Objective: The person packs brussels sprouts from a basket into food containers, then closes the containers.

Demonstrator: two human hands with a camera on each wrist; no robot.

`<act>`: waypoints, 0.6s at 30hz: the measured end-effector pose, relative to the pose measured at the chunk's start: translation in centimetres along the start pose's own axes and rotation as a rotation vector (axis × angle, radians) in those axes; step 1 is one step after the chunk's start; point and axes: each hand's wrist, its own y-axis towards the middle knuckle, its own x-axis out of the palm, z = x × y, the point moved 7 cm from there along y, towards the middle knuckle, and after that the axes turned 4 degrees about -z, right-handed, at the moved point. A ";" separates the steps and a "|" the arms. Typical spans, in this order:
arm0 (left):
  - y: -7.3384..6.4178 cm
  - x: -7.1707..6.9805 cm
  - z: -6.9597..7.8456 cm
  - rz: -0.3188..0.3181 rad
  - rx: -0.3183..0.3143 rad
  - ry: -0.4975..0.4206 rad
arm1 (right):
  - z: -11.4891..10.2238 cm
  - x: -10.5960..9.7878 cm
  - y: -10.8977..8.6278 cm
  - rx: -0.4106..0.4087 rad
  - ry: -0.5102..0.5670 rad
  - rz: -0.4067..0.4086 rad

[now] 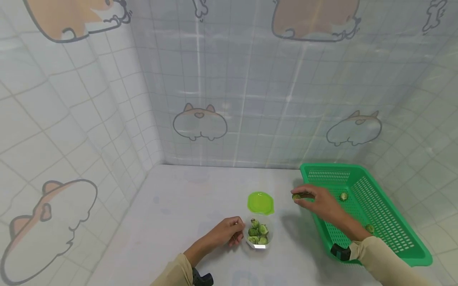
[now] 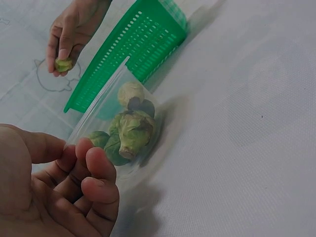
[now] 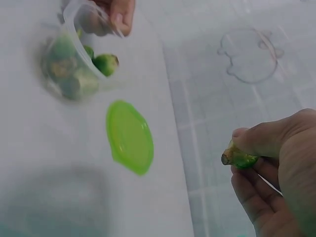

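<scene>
A clear plastic container point(image 1: 258, 245) holding several Brussels sprouts point(image 1: 253, 232) stands on the white table. My left hand point(image 1: 227, 231) is at its left side, thumb and index finger pinching the rim in the left wrist view, the other fingers curled. Up and to the right, my right hand point(image 1: 320, 202) holds one Brussels sprout point(image 3: 241, 156) between thumb and fingertips, raised over the table by the basket's left edge. Just behind the container lies a bright green lid point(image 1: 260, 203), flat on the table.
A green perforated basket point(image 1: 391, 210) stands at the right, under my right forearm, with a few sprouts point(image 1: 344, 196) inside. White sheeting with tile lines and cartoon dogs point(image 1: 200, 121) rises behind the table and along both sides.
</scene>
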 end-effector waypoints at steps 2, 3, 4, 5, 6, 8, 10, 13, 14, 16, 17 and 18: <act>0.0 0.0 0.0 0.000 0.002 -0.001 | -0.3 0.7 0.3 0.008 0.028 -0.007; 0.0 0.0 0.0 0.000 0.002 -0.001 | -0.4 1.0 0.4 0.009 0.034 -0.008; 0.0 0.0 0.0 -0.002 0.002 -0.001 | -0.5 1.3 0.6 0.011 0.032 -0.008; 0.0 0.0 0.0 -0.003 0.003 -0.001 | -0.7 1.6 0.7 0.007 0.031 -0.012; 0.0 0.0 0.0 -0.005 0.006 -0.001 | -0.8 1.9 0.8 0.003 0.030 -0.013; 0.0 0.1 0.0 -0.008 0.007 0.000 | -1.2 2.5 1.0 -0.014 0.016 -0.016; 0.0 0.1 0.0 -0.008 0.009 0.000 | -1.5 3.1 1.2 -0.031 0.008 -0.026; 0.0 0.1 -0.1 -0.010 0.012 0.000 | -1.9 3.9 1.5 -0.060 0.012 -0.042; 0.0 0.1 -0.1 -0.010 0.014 0.000 | -2.0 4.1 1.5 -0.069 0.015 -0.048; 0.0 0.1 -0.1 -0.010 0.014 -0.002 | -2.3 4.6 1.7 -0.080 0.023 -0.061; 0.0 0.0 -0.1 -0.009 0.014 -0.003 | -2.5 4.9 1.7 -0.089 0.026 -0.066; 0.0 0.0 -0.1 -0.008 0.013 -0.004 | -2.7 5.1 1.8 -0.096 0.031 -0.072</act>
